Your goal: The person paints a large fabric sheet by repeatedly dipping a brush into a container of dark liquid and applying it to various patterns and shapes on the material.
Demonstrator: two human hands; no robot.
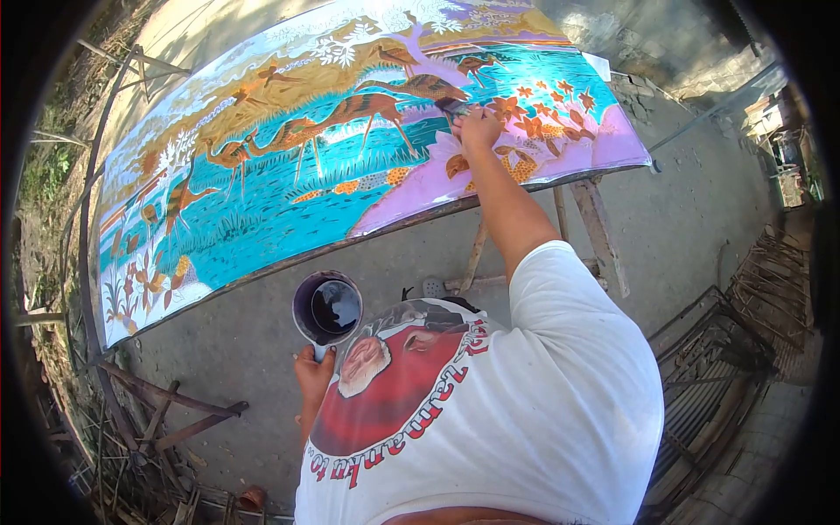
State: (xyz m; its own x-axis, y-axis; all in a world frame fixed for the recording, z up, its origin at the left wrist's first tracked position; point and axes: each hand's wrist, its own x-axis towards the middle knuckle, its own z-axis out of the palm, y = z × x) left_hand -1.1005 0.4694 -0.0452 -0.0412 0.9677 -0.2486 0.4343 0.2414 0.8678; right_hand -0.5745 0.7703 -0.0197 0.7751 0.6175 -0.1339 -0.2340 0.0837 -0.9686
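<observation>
A long painted cloth [262, 206] with brown birds, turquoise water and pink and orange plants lies across a raised support. My right hand [479, 131] is over its right part, fingers closed on a dark brush [451, 107] that touches the cloth by the large brown bird. Low at the centre left, my left hand [315, 367] grips the handle of a mug [327, 308]. Dark liquid partly fills the mug, which is held in front of the cloth's near edge.
Wooden trestle legs [602, 236] stand under the cloth's right side. Crossed wooden poles [179, 411] are at the lower left. Metal frames [713, 350] and a stack of sticks [774, 297] lie at the right. A sandal [433, 287] shows on the concrete floor.
</observation>
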